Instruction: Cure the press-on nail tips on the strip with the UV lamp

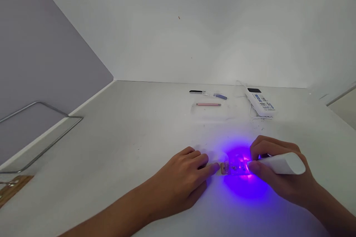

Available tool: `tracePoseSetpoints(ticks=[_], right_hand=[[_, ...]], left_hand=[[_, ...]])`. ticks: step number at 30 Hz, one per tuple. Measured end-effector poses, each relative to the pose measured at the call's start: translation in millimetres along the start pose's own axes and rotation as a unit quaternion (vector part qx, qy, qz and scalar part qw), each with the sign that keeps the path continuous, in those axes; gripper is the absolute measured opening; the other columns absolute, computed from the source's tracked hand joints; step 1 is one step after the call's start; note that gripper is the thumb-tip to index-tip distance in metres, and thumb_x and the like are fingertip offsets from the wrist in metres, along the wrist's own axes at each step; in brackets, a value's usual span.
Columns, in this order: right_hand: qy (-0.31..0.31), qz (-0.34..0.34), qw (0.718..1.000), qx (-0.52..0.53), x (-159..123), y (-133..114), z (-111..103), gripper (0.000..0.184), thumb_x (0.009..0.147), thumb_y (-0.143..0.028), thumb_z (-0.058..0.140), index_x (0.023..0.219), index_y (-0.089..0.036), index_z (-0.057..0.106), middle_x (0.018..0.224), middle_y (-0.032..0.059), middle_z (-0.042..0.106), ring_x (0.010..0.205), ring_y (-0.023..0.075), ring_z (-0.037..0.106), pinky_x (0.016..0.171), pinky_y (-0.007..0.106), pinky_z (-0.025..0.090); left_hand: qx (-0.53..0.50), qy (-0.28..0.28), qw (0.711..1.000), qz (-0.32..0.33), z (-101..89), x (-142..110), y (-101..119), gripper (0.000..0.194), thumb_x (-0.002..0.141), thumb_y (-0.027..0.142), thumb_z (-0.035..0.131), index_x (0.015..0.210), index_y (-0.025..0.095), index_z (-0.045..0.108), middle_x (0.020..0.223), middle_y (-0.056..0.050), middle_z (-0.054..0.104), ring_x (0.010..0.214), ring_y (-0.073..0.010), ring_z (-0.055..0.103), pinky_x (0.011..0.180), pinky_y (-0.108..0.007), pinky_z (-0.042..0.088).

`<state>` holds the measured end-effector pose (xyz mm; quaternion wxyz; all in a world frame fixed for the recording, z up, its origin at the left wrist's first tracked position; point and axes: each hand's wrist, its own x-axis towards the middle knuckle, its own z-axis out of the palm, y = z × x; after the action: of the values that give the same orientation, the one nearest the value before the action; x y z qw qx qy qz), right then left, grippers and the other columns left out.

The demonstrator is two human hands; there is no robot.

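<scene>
A small clear strip (234, 168) lies flat on the white table, with small shiny pieces set along it and a tan block at its left end. The outstretched finger of my left hand (189, 172) presses at that end, while its other fingers are curled. In my right hand (280, 170), closed around it, is a white handheld UV lamp (286, 163). The lamp slants down to the strip's right end, and its violet light floods the strip and the tabletop around it. Glare hides the strip's right-hand details.
Behind the hands lie a pink pen (208, 104), a black-handled tool (197, 92) and a blue-grey piece (220, 96). Farther right is a white power bank (260, 102) with a thin cable. A bent metal wire (52, 146) and a wooden piece (15, 189) are at left.
</scene>
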<state>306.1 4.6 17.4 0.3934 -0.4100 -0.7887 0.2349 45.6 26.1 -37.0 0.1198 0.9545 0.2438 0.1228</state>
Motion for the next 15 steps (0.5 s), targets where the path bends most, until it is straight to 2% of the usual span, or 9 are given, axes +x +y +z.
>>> tracePoseSetpoints(ticks=[9,15], right_hand=[[-0.001,0.003,1.0,0.002,-0.2,1.6,0.8,0.022,0.095,-0.023,0.067,0.074,-0.02,0.061,0.063,-0.0032,0.059,0.049,0.0084,0.051,0.043,0.021,0.041],[-0.001,-0.004,1.0,0.0,1.6,-1.1,0.2,0.021,0.094,-0.022,0.067,0.074,-0.02,0.061,0.063,-0.0025,0.059,0.049,0.0098,0.052,0.043,0.022,0.043]], left_hand=[[0.004,-0.006,1.0,-0.005,0.9,0.5,-0.9,0.037,0.098,0.009,0.038,0.128,0.022,0.054,0.082,0.0,0.054,0.068,-0.0198,0.049,0.073,-0.035,0.04],[0.0,-0.004,1.0,-0.003,0.2,-0.2,-0.5,0.033,0.098,0.009,0.039,0.124,0.02,0.056,0.082,-0.001,0.055,0.068,-0.0197,0.049,0.073,-0.035,0.041]])
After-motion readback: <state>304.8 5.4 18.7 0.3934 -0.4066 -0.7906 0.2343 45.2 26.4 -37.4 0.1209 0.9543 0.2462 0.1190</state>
